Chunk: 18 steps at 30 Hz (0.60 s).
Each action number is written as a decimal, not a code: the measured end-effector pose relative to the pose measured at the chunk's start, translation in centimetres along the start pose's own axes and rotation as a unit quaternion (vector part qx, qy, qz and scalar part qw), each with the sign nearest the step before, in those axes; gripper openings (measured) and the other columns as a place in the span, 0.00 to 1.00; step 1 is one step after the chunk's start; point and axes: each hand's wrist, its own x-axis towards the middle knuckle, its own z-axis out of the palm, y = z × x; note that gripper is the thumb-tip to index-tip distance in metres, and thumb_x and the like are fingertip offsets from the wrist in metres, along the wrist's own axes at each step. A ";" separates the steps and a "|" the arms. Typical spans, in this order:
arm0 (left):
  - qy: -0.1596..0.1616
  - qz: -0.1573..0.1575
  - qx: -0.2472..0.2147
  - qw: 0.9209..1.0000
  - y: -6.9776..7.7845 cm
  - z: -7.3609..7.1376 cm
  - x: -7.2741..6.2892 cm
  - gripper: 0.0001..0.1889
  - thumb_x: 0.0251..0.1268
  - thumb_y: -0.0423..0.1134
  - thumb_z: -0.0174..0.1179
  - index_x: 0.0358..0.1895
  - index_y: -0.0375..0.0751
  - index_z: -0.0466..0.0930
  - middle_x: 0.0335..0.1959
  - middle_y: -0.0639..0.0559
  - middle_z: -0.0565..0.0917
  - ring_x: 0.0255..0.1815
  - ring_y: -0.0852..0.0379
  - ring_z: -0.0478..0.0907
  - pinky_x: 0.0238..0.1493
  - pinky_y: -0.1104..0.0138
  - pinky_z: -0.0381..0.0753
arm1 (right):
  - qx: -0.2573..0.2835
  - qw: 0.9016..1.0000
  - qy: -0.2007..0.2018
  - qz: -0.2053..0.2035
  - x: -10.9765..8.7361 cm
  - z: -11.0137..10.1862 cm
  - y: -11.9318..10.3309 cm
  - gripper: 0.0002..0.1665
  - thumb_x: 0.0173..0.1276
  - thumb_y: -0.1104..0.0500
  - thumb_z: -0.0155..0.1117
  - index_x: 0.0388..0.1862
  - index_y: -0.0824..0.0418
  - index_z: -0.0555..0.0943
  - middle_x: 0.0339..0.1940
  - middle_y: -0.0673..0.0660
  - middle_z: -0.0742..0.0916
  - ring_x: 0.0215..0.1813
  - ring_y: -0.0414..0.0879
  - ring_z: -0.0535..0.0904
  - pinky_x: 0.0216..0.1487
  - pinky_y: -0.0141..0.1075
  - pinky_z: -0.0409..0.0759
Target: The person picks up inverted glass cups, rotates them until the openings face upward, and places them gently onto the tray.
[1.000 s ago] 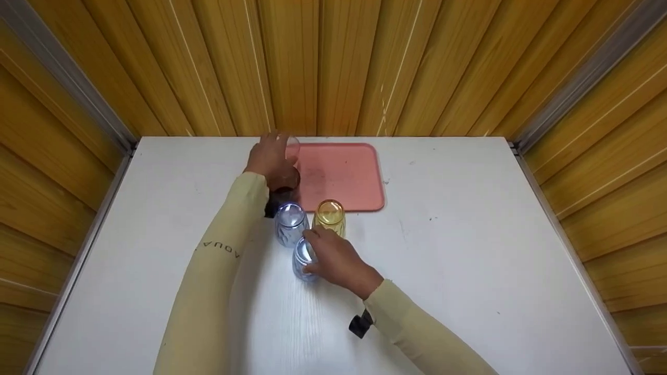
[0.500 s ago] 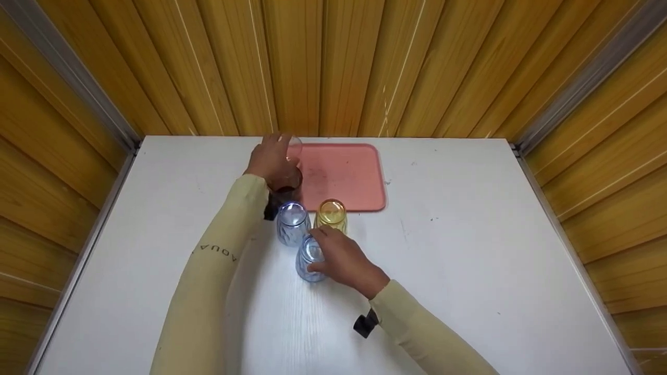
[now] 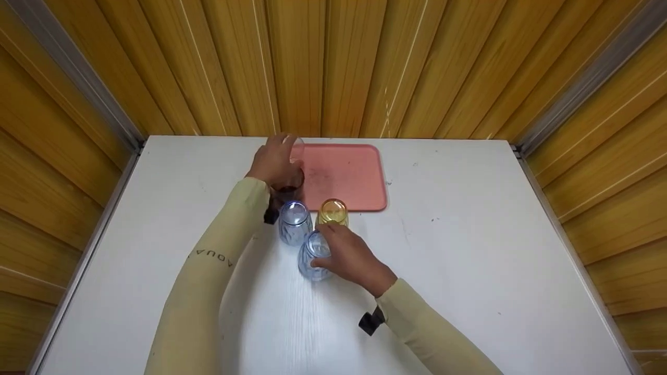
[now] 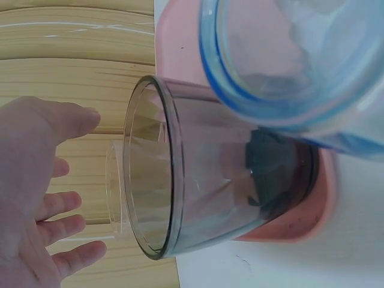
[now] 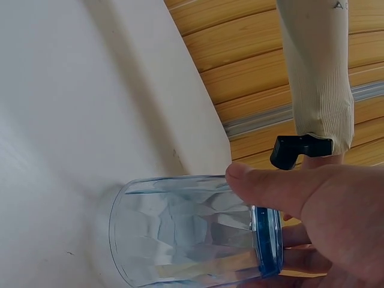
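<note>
My left hand (image 3: 272, 161) reaches over the tray's left side, thumb and fingers spread by the rim of a clear glass (image 4: 115, 192). The clear glass is mostly hidden behind a smoky-grey glass (image 4: 210, 156), which stands upright at the tray's near left corner. My right hand (image 3: 354, 258) holds a light-blue glass (image 5: 180, 231) turned upside down, thumb along its side near the thick base, other fingers largely behind it. Close by, a second upside-down blue glass (image 3: 295, 224) and an upside-down yellow glass (image 3: 333, 211) stand on the table.
A pink tray (image 3: 346, 177) lies on the white table (image 3: 458, 234) near the back edge. Wood-look panels (image 3: 365, 67) rise behind and at both sides. A black wrist camera (image 3: 371, 321) hangs below my right sleeve.
My right hand has shifted slightly right and away from me, with the light-blue glass coming nearer the yellow one. My left hand stays nearly still beside the clear glass.
</note>
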 end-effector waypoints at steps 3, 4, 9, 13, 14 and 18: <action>0.001 0.005 -0.001 1.000 0.0 0.0 -0.2 0.37 0.64 0.51 0.60 0.75 0.55 0.55 0.77 0.47 0.56 0.76 0.41 0.56 0.73 0.44 0.59 | 0.007 1.000 0.001 0.008 -0.1 -0.1 0.0 0.45 0.55 0.46 0.75 0.69 0.58 0.68 0.65 0.55 0.76 0.64 0.48 0.75 0.64 0.42 0.76; 0.001 0.005 -0.002 1.000 0.0 0.0 -0.2 0.37 0.64 0.51 0.60 0.75 0.55 0.56 0.77 0.47 0.56 0.76 0.41 0.57 0.73 0.44 0.59 | 0.009 1.000 0.001 0.011 -0.1 -0.1 0.0 0.45 0.55 0.45 0.75 0.68 0.58 0.68 0.65 0.55 0.76 0.64 0.48 0.75 0.64 0.42 0.76; 0.005 0.013 -0.007 1.000 -0.1 0.1 -0.5 0.38 0.62 0.51 0.62 0.74 0.54 0.57 0.76 0.47 0.58 0.75 0.41 0.58 0.73 0.44 0.61 | 0.008 1.000 0.010 0.011 -0.2 -0.3 0.0 0.44 0.55 0.44 0.74 0.68 0.57 0.69 0.63 0.54 0.77 0.62 0.47 0.75 0.64 0.42 0.77; 0.006 0.015 -0.009 1.000 -0.2 0.0 -0.6 0.38 0.61 0.51 0.61 0.74 0.55 0.57 0.76 0.47 0.57 0.75 0.40 0.58 0.72 0.44 0.61 | 0.010 1.000 0.022 0.001 -0.3 -0.4 0.1 0.44 0.55 0.44 0.74 0.67 0.58 0.70 0.62 0.54 0.78 0.60 0.46 0.76 0.63 0.41 0.77; 0.005 0.014 -0.010 1.000 -0.2 0.0 -0.7 0.38 0.61 0.51 0.61 0.74 0.56 0.57 0.77 0.47 0.56 0.75 0.40 0.58 0.72 0.44 0.61 | 0.011 1.000 0.025 -0.002 -0.3 -0.4 0.1 0.44 0.55 0.44 0.74 0.67 0.58 0.70 0.61 0.54 0.78 0.60 0.46 0.77 0.62 0.41 0.78; -0.001 0.008 -0.013 1.000 -0.2 -0.3 -1.1 0.39 0.60 0.51 0.63 0.75 0.58 0.56 0.77 0.48 0.55 0.75 0.39 0.58 0.72 0.43 0.62 | 0.012 1.000 0.028 -0.003 -0.3 -0.5 0.0 0.43 0.55 0.43 0.74 0.66 0.58 0.70 0.60 0.53 0.78 0.58 0.45 0.77 0.62 0.40 0.78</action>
